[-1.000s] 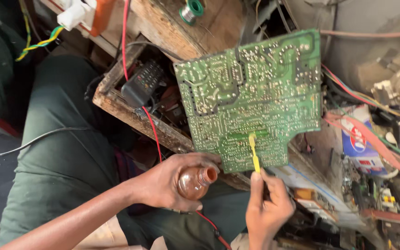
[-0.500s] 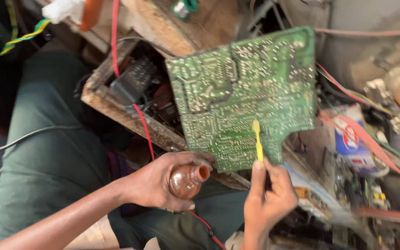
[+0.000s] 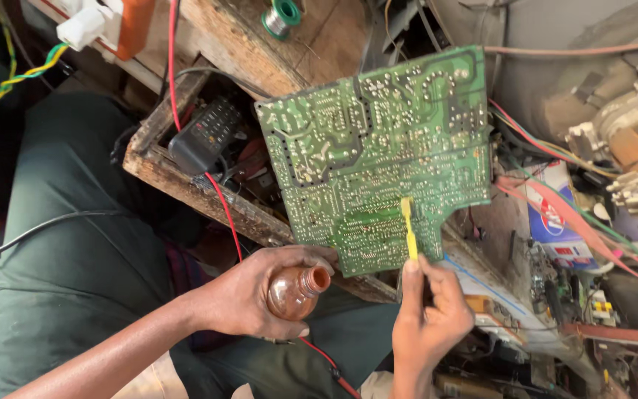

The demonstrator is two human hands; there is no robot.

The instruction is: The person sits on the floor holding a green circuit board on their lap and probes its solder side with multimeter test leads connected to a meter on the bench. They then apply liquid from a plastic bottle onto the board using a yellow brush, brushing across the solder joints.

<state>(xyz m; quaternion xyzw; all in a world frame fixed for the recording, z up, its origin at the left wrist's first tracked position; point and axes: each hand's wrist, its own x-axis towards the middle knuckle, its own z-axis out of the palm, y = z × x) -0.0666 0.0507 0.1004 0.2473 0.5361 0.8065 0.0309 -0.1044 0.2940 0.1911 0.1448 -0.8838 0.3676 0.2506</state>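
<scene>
Fingers of the left hand (image 3: pixel 249 299) wrap closed around a small brown bottle (image 3: pixel 297 290), its open neck pointing toward 2 o'clock. At 3 o'clock from the bottle, the right hand (image 3: pixel 426 325) pinches a thin yellow brush (image 3: pixel 408 227), whose tip rests on the green circuit board (image 3: pixel 378 155). The board leans tilted at 12 o'clock from both hands, over a wooden tray (image 3: pixel 186 188) that holds a black remote (image 3: pixel 204 134) at 10 o'clock

The board (image 3: pixel 378 159) is leaning over the crate (image 3: pixel 208 196). The bottle (image 3: pixel 297 290) is sitting below it, left of the brush (image 3: pixel 408 225).
</scene>
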